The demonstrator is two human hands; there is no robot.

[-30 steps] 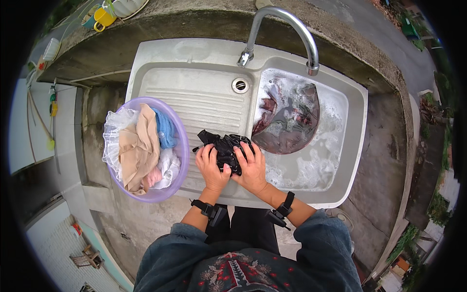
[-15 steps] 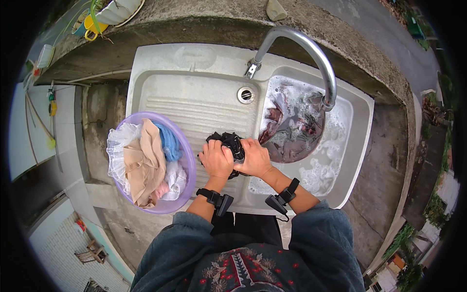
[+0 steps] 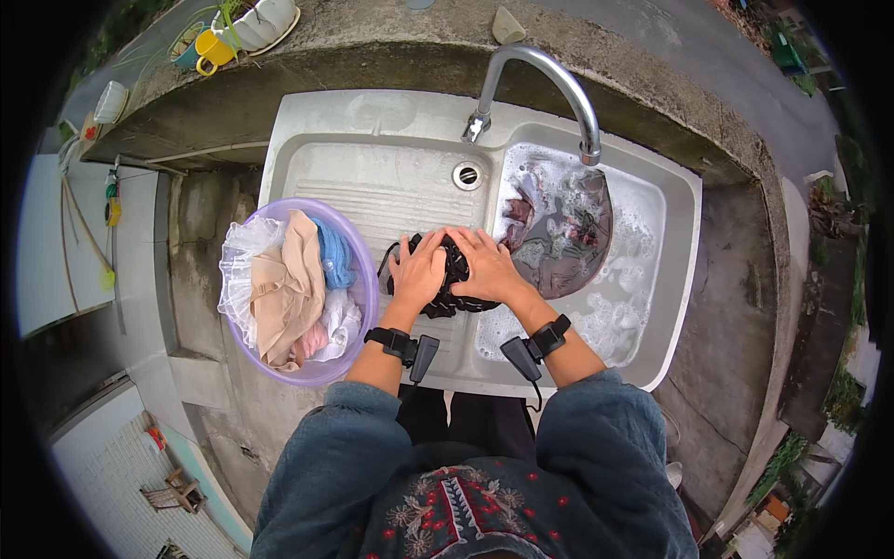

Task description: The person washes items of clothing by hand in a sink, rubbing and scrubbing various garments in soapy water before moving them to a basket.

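An outdoor wash place fills the frame: a pale steel sink unit [image 3: 372, 121] set into a rough grey concrete counter, with a paved yard below and greenery at the right edge.

At the centre of the frame the left hand [image 3: 419, 270] and the right hand [image 3: 486, 265] lie side by side, palms down and fingers spread flat, pressing on a bunched black wet garment [image 3: 445, 289]. Neither hand is curled around it; both bear on its top. The garment rests on the ribbed draining board of the sink, just left of the basin edge. Each wrist carries a black strap with a small dark device.

Just right of the hands, the basin [image 3: 670, 242] holds soapy water with foam, and a dark patterned cloth [image 3: 568, 238] soaks in it. A curved chrome tap [image 3: 559, 79] arches over the basin from the upper centre.

Left of the hands, a round lilac plastic tub [image 3: 365, 298] stands just beside the draining board, holding a beige garment [image 3: 284, 289], a blue cloth [image 3: 333, 253] and white lace fabric [image 3: 237, 270].

In the upper left, a yellow mug [image 3: 212, 48] stands on the counter.
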